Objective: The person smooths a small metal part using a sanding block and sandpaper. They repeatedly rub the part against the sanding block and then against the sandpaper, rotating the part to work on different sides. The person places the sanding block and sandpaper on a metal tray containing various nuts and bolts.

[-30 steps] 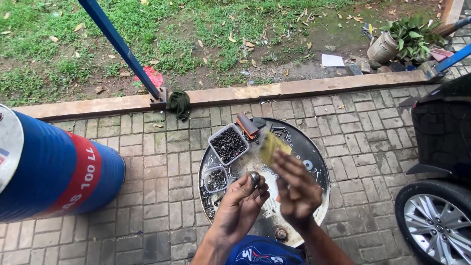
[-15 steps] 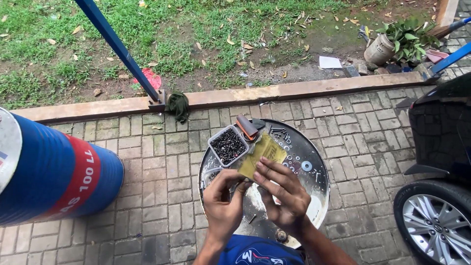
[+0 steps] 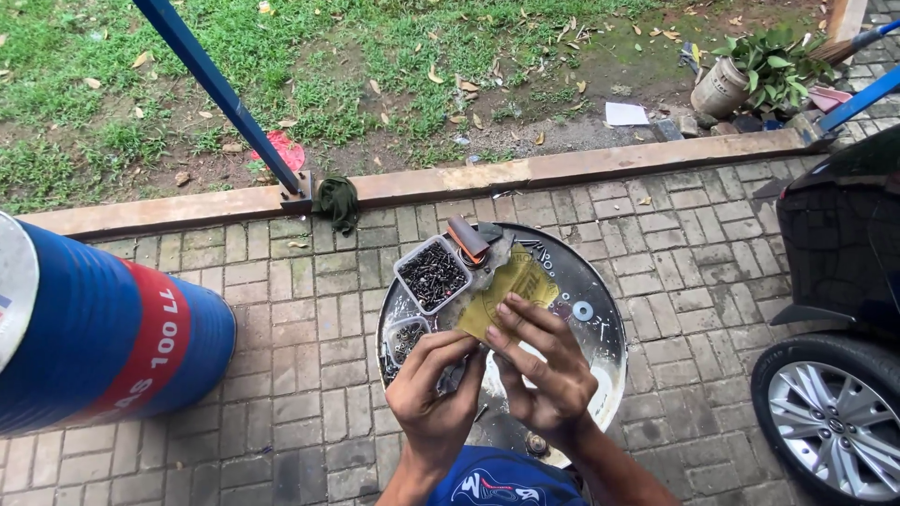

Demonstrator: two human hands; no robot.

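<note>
**Two hands meet over a round metal tray**

While the left hand (image 3: 433, 389) curls its fingers shut around a small dark part (image 3: 457, 375) — too small to tell what it is — the right hand (image 3: 544, 370) spreads its fingers open over a yellowish sheet (image 3: 511, 286). Both hover above the round metal tray (image 3: 600, 351) on the brick paving. On the tray's far left sits a plastic tub of dark screws (image 3: 433, 275). A blue drum (image 3: 98, 337) lies well apart, far to the left.

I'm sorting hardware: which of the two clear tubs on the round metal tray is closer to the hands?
The smaller tub, just beside the left hand. The larger tub, full of dark screws, sits farther up the round metal tray.
</note>
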